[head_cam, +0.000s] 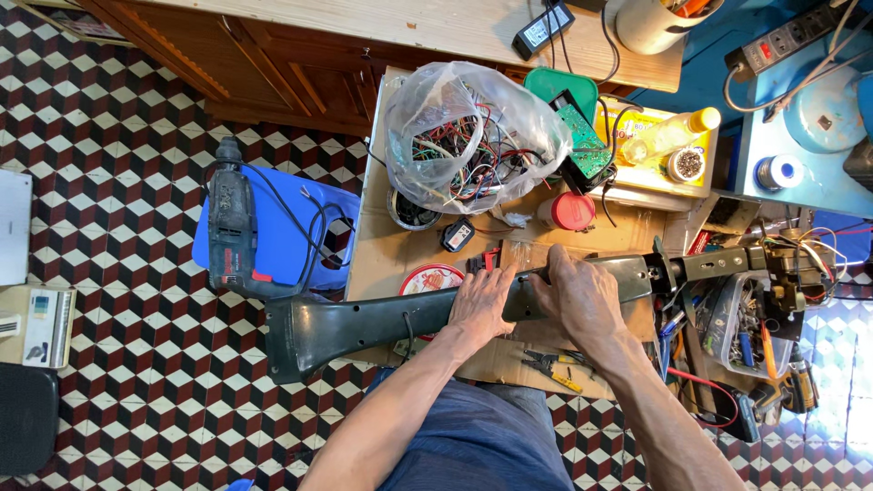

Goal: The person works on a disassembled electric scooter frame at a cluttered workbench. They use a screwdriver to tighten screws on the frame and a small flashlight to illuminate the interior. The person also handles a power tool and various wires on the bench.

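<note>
your left hand (480, 295) lies flat, fingers spread, pressing down on the long dark green housing (382, 323), and your right hand (582, 293) curls over its top edge just beside it, so the piece stays steady. the housing lies across the cardboard-covered table (382, 255), its wide end overhanging the tiled floor (136, 182). yellow-handled pliers (553, 368) lie near your right wrist. behind, a plastic bag of wires (473, 136) sits out of the way; a drill (233, 223) rests on a blue stool (282, 241).
</note>
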